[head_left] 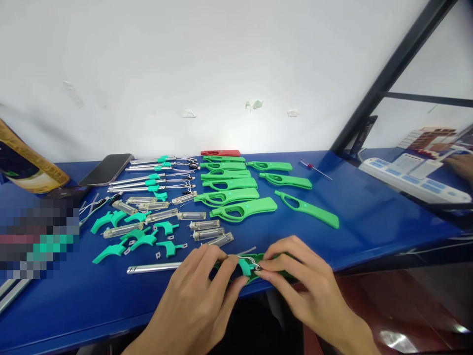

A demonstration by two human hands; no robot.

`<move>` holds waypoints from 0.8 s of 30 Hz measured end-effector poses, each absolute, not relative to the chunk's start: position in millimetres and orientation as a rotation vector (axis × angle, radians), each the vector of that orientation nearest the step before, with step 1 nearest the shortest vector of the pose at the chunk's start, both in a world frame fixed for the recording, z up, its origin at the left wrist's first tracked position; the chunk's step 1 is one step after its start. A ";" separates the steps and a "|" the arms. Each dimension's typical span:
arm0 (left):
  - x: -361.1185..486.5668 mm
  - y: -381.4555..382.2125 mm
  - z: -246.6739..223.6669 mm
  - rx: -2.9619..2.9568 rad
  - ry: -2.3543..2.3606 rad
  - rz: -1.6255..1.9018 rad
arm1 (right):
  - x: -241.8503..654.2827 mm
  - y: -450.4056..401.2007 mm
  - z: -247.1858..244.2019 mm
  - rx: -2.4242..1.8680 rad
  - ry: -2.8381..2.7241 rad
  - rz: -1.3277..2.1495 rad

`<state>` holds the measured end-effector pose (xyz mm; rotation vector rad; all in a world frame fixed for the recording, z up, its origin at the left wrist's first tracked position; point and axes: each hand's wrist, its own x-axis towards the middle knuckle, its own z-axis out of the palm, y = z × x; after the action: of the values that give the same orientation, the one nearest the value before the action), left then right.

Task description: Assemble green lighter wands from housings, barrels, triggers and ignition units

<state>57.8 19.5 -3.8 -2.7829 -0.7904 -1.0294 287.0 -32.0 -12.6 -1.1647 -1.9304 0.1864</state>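
Note:
At the table's front edge, my left hand [201, 296] has its thumb and fingers closed on a green lighter shell [254, 280], around its teal trigger [244, 267]. A silver metal tube [153, 267] sticks out leftward from under that hand. My right hand [306, 281] pinches at the black-and-white wire ends [256, 266] inside the shell, just right of the trigger. The fingertips hide part of what they grip. Left of my hands lie loose teal triggers [144, 240] and clear fuel tanks [205, 225].
Green lighter shells [244, 209] lie in rows at the back, with a red shell [220, 153] behind. Wired metal tubes [136, 182] lie left of them. Around them are a phone [106, 169], a yellow bottle [31, 160], a small screwdriver [314, 169] and a power strip [414, 180].

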 end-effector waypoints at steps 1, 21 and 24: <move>57.8 19.6 -3.4 -2.789 -0.780 -1.026 | 287.6 -31.9 -12.1 -1.153 -1.942 0.187; 56.6 18.6 -1.8 -2.820 -0.826 -1.087 | 291.3 -31.5 -10.6 -1.167 -2.084 0.085; 56.5 19.1 -1.3 -2.828 -0.827 -1.102 | 291.9 -32.8 -9.8 -1.182 -2.099 0.071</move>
<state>56.5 19.1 -1.3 -2.8278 -0.8267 -1.1019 291.9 -32.8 -9.8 -1.1817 -2.0991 0.0711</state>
